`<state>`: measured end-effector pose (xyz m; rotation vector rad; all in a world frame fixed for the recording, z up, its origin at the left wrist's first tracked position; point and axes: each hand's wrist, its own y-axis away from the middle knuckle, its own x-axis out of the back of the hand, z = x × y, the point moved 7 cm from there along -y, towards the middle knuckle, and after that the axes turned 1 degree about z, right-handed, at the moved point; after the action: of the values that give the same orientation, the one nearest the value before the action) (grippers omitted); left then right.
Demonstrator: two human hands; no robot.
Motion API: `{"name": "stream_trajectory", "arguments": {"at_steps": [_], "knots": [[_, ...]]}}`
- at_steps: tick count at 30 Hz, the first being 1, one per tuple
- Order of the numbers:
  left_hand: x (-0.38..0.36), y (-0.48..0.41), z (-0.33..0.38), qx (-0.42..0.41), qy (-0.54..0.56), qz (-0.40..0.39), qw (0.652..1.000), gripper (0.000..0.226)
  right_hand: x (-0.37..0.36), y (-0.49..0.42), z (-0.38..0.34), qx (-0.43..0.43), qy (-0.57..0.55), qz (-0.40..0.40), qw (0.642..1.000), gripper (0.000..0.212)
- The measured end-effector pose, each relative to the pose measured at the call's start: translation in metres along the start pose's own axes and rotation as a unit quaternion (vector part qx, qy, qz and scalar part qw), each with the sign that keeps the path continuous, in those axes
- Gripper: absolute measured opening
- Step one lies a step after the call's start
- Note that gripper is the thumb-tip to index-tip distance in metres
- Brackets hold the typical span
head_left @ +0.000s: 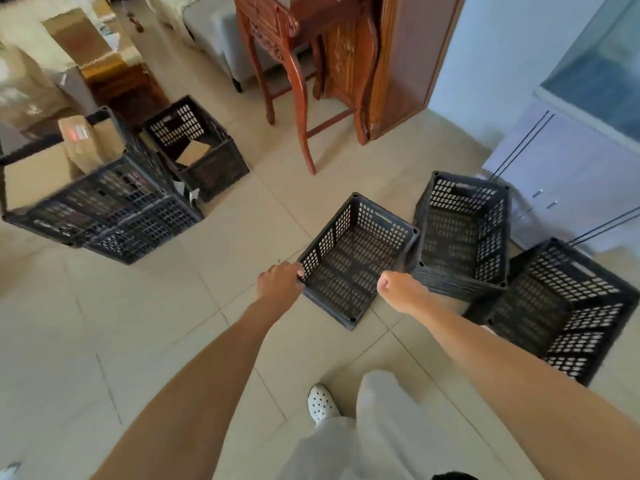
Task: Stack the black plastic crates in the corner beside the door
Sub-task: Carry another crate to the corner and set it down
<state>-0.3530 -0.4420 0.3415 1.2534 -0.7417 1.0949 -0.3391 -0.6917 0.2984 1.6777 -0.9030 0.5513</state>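
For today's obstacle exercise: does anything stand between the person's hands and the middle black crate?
Nothing visible. The left hand grips a rim corner of the middle crate; the right hand is curled at its rim, contact unclear.

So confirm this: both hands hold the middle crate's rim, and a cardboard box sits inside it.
Not quite. The head view shows the left hand and right hand holding the rim of the middle crate, but it is empty. A cardboard box sits in the far-left crate.

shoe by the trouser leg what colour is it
The shoe is white with small dark holes, best seen in the head view.
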Motion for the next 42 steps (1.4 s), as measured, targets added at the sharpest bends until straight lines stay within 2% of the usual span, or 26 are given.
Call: {"name": "stream_trajectory", "arguments": {"at_steps": [7,11,17,21,26,32,42], "knots": [[-0.002,-0.097,-0.001,-0.069,-0.034,-0.017,0.997,0.022,-0.023,-0.073,0.016,-0.067,-0.098,-0.028,0.993,0.027],[-0.004,-0.161,0.002,-0.086,-0.037,-0.043,0.995,0.023,-0.02,-0.119,0.034,-0.112,-0.131,-0.023,0.985,0.032],[-0.015,-0.252,0.024,-0.096,0.025,-0.069,0.993,0.021,0.002,-0.182,0.046,-0.16,-0.137,-0.008,0.978,0.027],[-0.032,-0.304,0.03,-0.1,0.05,-0.084,0.99,0.02,0.012,-0.215,0.059,-0.168,-0.066,0.007,0.984,0.023],[-0.071,-0.366,0.025,-0.1,0.066,-0.103,0.987,0.019,0.001,-0.258,0.084,-0.201,-0.026,-0.021,0.979,0.026],[-0.138,-0.408,0.01,-0.122,0.054,-0.152,0.979,0.027,-0.043,-0.296,0.11,-0.243,-0.052,-0.003,0.969,0.026],[-0.237,-0.461,-0.042,-0.127,0.033,-0.207,0.97,0.052,-0.161,-0.323,0.125,-0.374,-0.116,-0.011,0.92,0.029]]}}
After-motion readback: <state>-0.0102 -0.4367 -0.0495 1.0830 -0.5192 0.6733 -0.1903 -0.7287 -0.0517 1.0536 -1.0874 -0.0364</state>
